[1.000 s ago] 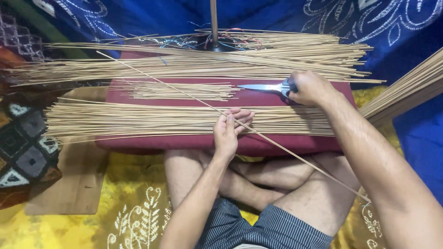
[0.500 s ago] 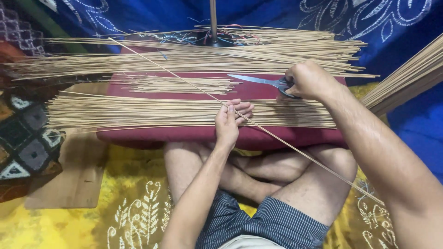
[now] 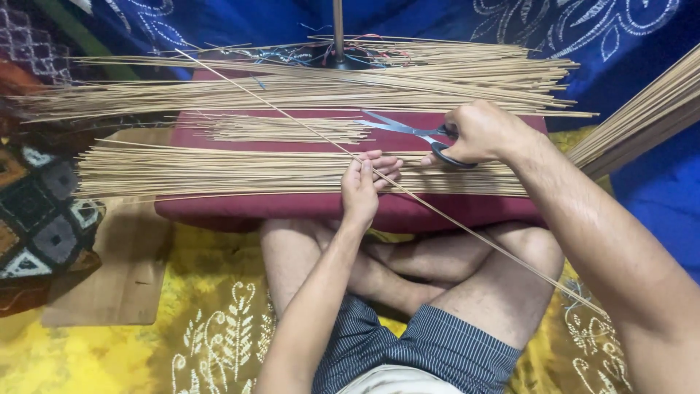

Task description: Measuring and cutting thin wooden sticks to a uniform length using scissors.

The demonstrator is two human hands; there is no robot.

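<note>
One long thin tan stick (image 3: 452, 223) slants across the maroon cushion (image 3: 292, 208), pinched in the left hand (image 3: 362, 191). The right hand (image 3: 477, 131) grips steel scissors (image 3: 401, 129), blades parted, above flat rows of tan sticks (image 3: 219, 174).

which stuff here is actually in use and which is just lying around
In use: long thin stick pinched by left hand; scissors, blades open, in right hand.

Lying about: stick bundles on maroon cushion; wooden board; patterned cloth.

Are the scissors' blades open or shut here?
Open: the scissors in the right hand show two blade tips spread apart.
</note>
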